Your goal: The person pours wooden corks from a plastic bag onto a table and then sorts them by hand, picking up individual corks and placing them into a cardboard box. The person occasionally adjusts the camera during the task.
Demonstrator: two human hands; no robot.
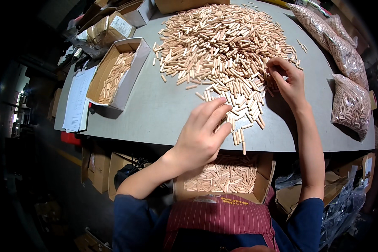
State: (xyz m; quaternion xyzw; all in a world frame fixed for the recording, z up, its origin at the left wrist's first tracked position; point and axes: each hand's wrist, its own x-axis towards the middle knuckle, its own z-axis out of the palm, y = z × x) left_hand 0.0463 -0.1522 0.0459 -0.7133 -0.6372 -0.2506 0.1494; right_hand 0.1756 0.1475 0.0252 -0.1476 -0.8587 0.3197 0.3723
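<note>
Dowels, 1 heap, 2 hands at edge

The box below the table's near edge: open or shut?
Open: no lid covers the box, and the dowels inside show.

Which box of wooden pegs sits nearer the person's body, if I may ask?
The brown box below the left hand; the white-sided box stands on the table.

Two hands, one dowel pile, one apron
</note>
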